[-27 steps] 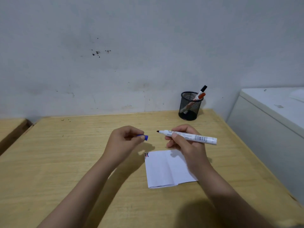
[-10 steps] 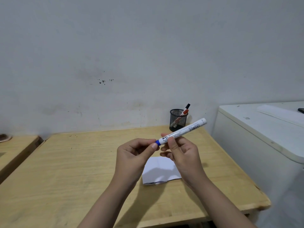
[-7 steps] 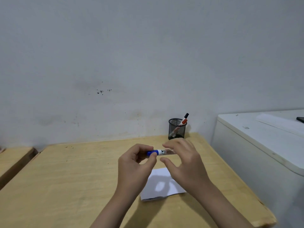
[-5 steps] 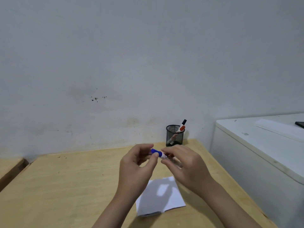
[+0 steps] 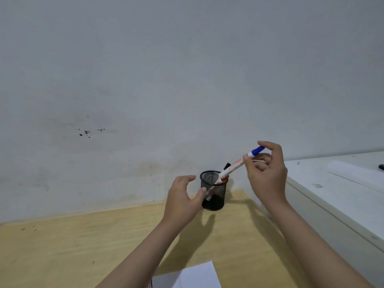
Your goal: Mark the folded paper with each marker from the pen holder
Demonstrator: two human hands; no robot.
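Observation:
My right hand [image 5: 267,173] holds the capped blue marker [image 5: 239,164] by its blue cap end, slanted down with its white tail at the rim of the black mesh pen holder [image 5: 214,194]. Inside the holder lean a red marker [image 5: 218,181] and a black-capped one [image 5: 227,165]. My left hand [image 5: 182,199] is open, fingers curved beside the holder's left wall, the thumb close to the mesh. The folded white paper [image 5: 191,277] lies at the bottom edge of the view, partly hidden by my left forearm.
The wooden table [image 5: 62,246] ends at a grey wall just behind the holder. A white cabinet [image 5: 342,194] stands to the right of the table, with a flat white sheet and a small dark object on top.
The blue cap went back on the marker. Both hands moved from above the paper to the holder at the back; my left hand let go and my right carries the marker alone.

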